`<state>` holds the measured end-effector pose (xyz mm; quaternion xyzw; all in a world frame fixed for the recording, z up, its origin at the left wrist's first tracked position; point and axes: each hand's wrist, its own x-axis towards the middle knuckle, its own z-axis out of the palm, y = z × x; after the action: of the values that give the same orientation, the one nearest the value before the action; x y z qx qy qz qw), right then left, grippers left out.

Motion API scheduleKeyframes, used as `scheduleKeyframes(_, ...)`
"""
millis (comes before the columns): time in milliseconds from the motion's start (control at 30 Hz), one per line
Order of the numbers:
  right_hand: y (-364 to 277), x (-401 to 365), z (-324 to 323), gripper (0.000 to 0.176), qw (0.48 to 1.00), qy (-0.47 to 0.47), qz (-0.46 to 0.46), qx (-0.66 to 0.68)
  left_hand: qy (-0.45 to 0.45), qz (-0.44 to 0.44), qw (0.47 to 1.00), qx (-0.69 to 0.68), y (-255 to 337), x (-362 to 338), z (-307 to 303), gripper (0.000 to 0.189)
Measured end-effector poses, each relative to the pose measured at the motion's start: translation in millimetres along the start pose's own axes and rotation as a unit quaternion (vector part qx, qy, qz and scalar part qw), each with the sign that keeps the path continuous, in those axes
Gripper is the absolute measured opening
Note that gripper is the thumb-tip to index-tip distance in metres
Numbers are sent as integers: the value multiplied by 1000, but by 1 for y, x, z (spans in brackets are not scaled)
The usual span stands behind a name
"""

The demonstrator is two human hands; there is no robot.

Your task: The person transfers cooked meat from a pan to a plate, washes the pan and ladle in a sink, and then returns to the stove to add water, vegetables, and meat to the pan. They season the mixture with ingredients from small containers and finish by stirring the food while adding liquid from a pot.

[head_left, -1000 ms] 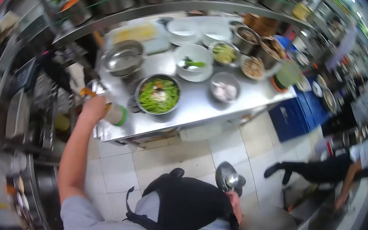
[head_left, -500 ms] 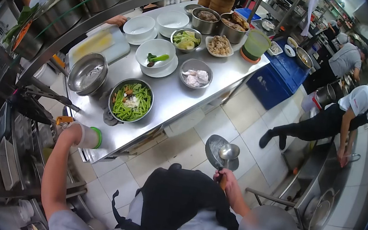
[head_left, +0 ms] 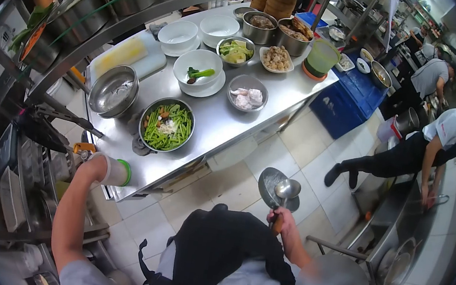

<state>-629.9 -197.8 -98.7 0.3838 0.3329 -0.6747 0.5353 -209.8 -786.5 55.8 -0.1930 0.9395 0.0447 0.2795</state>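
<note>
My left hand (head_left: 95, 166) is wrapped against a translucent plastic tub (head_left: 113, 172) with a bright green rim, at the near left corner of the steel table; most of its fingers are hidden. In my right hand (head_left: 284, 220) is a closed grip on a metal ladle (head_left: 287, 189) and a wooden handle (head_left: 277, 226). The ladle's round bowl overlaps a grey metal pan (head_left: 269, 185) above the floor. Nearest the tub stands a steel bowl of cut green vegetables (head_left: 168, 129). A wide steel bowl (head_left: 109, 95) stands behind it.
On the steel table (head_left: 212, 129) are white bowls (head_left: 198, 66), a bowl of pale raw meat (head_left: 247, 95) and a chopping board (head_left: 130, 59). A blue bin (head_left: 337, 107) stands past its far end. A person (head_left: 438, 148) in a black apron bends at the right counter.
The view has shifted slightly, so the table and bowls sit a little farther right. Another person's hand by the chopping board is gone. My hands keep their holds.
</note>
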Motion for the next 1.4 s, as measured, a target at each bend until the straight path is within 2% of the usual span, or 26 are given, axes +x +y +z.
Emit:
scheduleKeyframes(67,-6,0,2,19,1000,-4,5,9,-33,16,999,7,2,1,-14,25)
scheduleKeyframes(200,-13,1,1,19,1000,-6,-9,28,-18,-12,998,-56,38,-9,-59,28)
scheduleKeyframes(267,-16,1,-1,23,1000,-6,-20,19,45,-85,978,-184,40,-17,-59,28)
scheduleKeyframes(300,-18,1,-3,23,1000,-16,-4,24,54,-116,980,-152,41,-19,-60,25)
scheduleKeyframes(367,-25,2,-4,24,1000,-20,1,7,26,-143,970,-196,57,-30,-91,20)
scheduleKeyframes(400,-25,-1,-2,25,1000,-14,-9,-14,-16,-159,956,-245,64,-37,-109,17)
scheduleKeyframes(433,-26,-5,1,25,1000,-5,-19,-10,-5,-166,939,-300,66,-42,-114,15)
scheduleKeyframes(467,-23,-12,8,25,1000,5,-29,-6,18,-160,949,-271,67,-48,-119,13)
scheduleKeyframes(500,-19,-20,15,25,999,22,-38,-9,24,-160,925,-343,61,-48,-115,11)
scheduleKeyframes(533,-16,-28,23,25,998,38,-52,-9,12,-177,865,-470,56,-50,-114,9)
scheduleKeyframes(600,-11,-33,29,26,996,46,-69,-15,0,-166,797,-581,50,-53,-113,10)
scheduleKeyframes(733,-17,-24,16,26,994,55,-93,-3,12,-161,771,-616,36,-61,-117,11)
scheduleKeyframes(800,-28,-10,-1,25,997,50,-53,24,-26,-160,735,-658,24,-64,-118,10)
scheduleKeyframes(833,-34,1,-13,23,998,36,-58,-11,-30,-147,723,-674,19,-65,-118,12)
scheduleKeyframes(867,-30,-7,-8,22,997,21,-75,13,-38,-129,713,-688,17,-66,-119,14)
scheduleKeyframes(900,-35,1,-17,23,997,7,-71,10,-51,-134,715,-684,20,-67,-127,14)
scheduleKeyframes(933,-39,5,-25,24,998,-1,-27,56,-64,-139,717,-680,27,-67,-136,14)
scheduleKeyframes(1000,-42,11,-39,23,997,-4,-25,70,-135,-137,736,-649,44,-58,-156,16)
scheduleKeyframes(1033,-41,7,-46,23,996,-3,-36,85,-143,-124,744,-641,58,-49,-163,16)
scheduleKeyframes(1100,-42,6,-50,25,996,-24,-46,72,-207,-127,739,-628,93,-30,-180,19)
scheduleKeyframes(1133,-46,9,-55,25,995,-28,-48,80,-207,-125,745,-622,109,-14,-188,19)
scheduleKeyframes(1200,-48,18,-68,23,993,4,-77,85,-316,13,758,-571,145,25,-195,22)
scheduleKeyframes(1267,-54,18,-76,23,990,13,-70,122,-373,67,770,-514,185,71,-215,24)
scheduleKeyframes(1333,-62,17,-85,22,985,23,-63,158,-395,132,769,-484,219,128,-226,25)
scheduleKeyframes(1400,-68,17,-95,22,978,34,-78,191,-398,170,774,-463,264,181,-265,25)
